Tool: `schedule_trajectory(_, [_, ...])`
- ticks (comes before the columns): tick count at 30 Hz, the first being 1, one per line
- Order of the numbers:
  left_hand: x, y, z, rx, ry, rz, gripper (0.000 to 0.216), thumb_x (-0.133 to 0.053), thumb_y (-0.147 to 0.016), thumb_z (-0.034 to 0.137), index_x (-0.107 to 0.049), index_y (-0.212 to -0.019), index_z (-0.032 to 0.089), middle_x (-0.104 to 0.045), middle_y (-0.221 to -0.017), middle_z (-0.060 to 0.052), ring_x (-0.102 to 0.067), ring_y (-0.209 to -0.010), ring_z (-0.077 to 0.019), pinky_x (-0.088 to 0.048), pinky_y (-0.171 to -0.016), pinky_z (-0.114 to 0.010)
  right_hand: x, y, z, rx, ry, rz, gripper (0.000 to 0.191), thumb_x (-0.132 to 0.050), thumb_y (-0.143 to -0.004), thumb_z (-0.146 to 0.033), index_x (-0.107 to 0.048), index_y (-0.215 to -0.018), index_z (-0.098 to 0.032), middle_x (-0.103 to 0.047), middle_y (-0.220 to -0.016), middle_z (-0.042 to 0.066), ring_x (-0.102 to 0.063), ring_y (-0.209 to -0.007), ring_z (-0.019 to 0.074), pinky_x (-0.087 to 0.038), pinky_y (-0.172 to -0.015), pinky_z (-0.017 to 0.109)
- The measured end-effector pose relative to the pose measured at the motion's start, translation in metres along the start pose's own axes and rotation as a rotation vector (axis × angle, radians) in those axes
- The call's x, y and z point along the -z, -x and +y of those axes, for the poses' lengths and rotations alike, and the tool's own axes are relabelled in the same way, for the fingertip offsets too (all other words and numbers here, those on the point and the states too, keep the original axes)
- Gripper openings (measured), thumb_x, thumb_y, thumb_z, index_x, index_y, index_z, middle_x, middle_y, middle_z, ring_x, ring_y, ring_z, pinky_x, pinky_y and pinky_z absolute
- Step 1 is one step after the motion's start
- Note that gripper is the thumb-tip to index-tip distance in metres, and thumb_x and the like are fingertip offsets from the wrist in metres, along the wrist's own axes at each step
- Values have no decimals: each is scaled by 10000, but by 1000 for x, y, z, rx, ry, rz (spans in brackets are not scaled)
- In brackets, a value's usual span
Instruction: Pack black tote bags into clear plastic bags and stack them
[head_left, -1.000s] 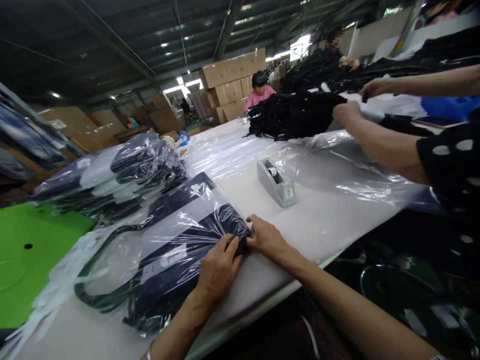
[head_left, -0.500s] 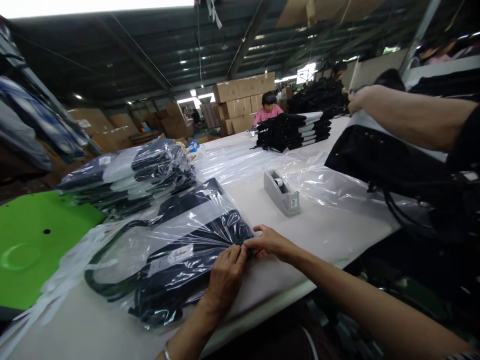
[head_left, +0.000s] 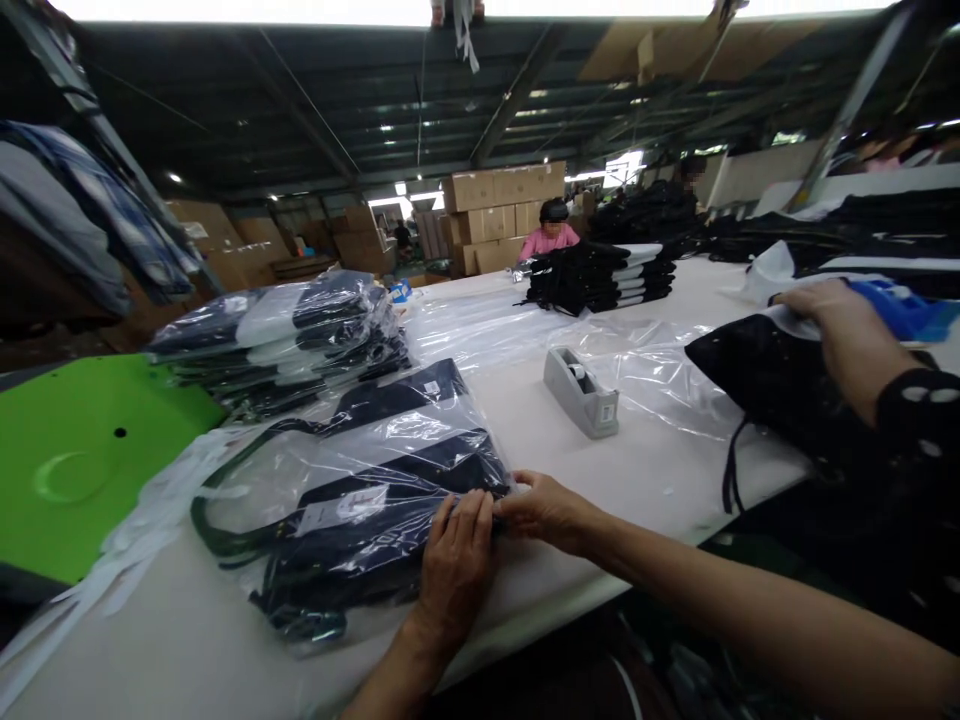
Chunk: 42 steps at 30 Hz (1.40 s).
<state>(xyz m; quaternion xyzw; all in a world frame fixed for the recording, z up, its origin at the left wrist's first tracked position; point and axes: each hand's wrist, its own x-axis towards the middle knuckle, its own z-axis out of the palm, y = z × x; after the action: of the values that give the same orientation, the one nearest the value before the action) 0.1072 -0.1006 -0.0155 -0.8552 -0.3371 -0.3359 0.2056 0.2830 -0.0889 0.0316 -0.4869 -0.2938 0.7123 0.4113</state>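
A dark folded garment in a clear plastic bag (head_left: 352, 500) lies on the white table (head_left: 660, 460) in front of me. My left hand (head_left: 454, 565) rests flat on the bag's near right corner, fingers together and stretched out. My right hand (head_left: 544, 510) pinches the bag's edge at the same corner, right beside the left hand. A paper label shows through the plastic near the left hand.
A grey tape dispenser (head_left: 581, 392) stands mid-table. A pile of bagged garments (head_left: 285, 335) lies at the left, a green board (head_left: 82, 450) beyond it. A co-worker's hand (head_left: 844, 335) presses on black fabric at the right. Stacked black garments (head_left: 600, 275) and cardboard boxes (head_left: 499, 205) are behind.
My hands stayed at the bag's corner, the left one flattening onto it. The co-worker's arms came down from the far stack to black fabric at the right table edge.
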Motion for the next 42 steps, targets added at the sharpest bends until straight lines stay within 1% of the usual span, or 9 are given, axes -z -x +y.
schedule_trajectory(8, [4,-14,-27,-30,81,83,278,-452,-990,109,-613,-1213,144,-719,-1091,-89,-657,-1019,-205,-498,-902,-358,-16,1,11,-34,-353,35,394,-759,-531,-104,-505,-817,-199,-618,-668,-56,-554,-526,85,-495,-544,216])
schedule_trajectory(17, [2,-5,-26,-66,163,65,306,-376,-1005,109,-620,-1187,141,-728,-1136,-92,-676,-1048,-200,-523,-910,-332,-8,-1,18,-25,-262,-47,478,-796,-505,-170,-569,-926,-167,-672,-759,-11,-623,-612,123,-522,-600,246])
schedule_trajectory(21, [-2,3,-34,-100,204,80,346,-403,-963,60,-616,-1223,144,-737,-1131,-85,-686,-1039,-176,-533,-896,-275,19,0,-3,-75,81,-128,525,-850,-557,-367,-610,-969,-146,-686,-783,36,-653,-646,170,-545,-654,323])
schedule_trajectory(23, [-4,5,-37,-94,221,88,404,-387,-925,7,-615,-1226,149,-741,-1125,-76,-688,-1041,-160,-534,-897,-251,51,1,-32,61,336,13,488,-802,-628,-475,-636,-944,-141,-683,-756,47,-638,-637,177,-522,-648,327])
schedule_trajectory(26, [-8,6,-38,-98,245,106,433,-397,-893,-19,-619,-1220,158,-746,-1112,-66,-691,-1039,-153,-539,-895,-242,110,1,-91,533,657,502,333,-669,-779,-471,-677,-920,-170,-660,-743,24,-593,-690,166,-450,-670,290])
schedule_trajectory(28, [-10,6,-38,-100,254,112,431,-410,-888,-17,-620,-1222,156,-745,-1120,-69,-688,-1049,-157,-539,-902,-248,145,-5,-123,588,752,757,252,-654,-798,-417,-691,-895,-187,-676,-810,30,-586,-787,177,-418,-708,284])
schedule_trajectory(33, [-13,7,-39,-120,234,99,451,-398,-881,-25,-631,-1221,157,-734,-1158,-67,-671,-1091,-165,-527,-932,-260,181,-34,-143,307,683,702,317,-706,-728,-431,-670,-630,-132,-630,-632,49,-543,-666,176,-389,-631,297])
schedule_trajectory(38, [-10,8,-35,-109,216,76,412,-393,-933,24,-643,-1223,176,-720,-1191,-62,-651,-1126,-177,-514,-957,-286,175,-53,-139,336,547,717,219,-723,-628,-344,-624,-607,-150,-608,-607,11,-526,-649,153,-376,-638,285])
schedule_trajectory(42, [-6,5,-28,-33,207,83,320,-428,-988,129,-672,-1173,222,-709,-1199,-44,-592,-1214,-225,-453,-1034,-366,171,-38,-139,431,455,751,244,-700,-622,-401,-626,-632,-168,-644,-665,27,-557,-679,160,-390,-648,283])
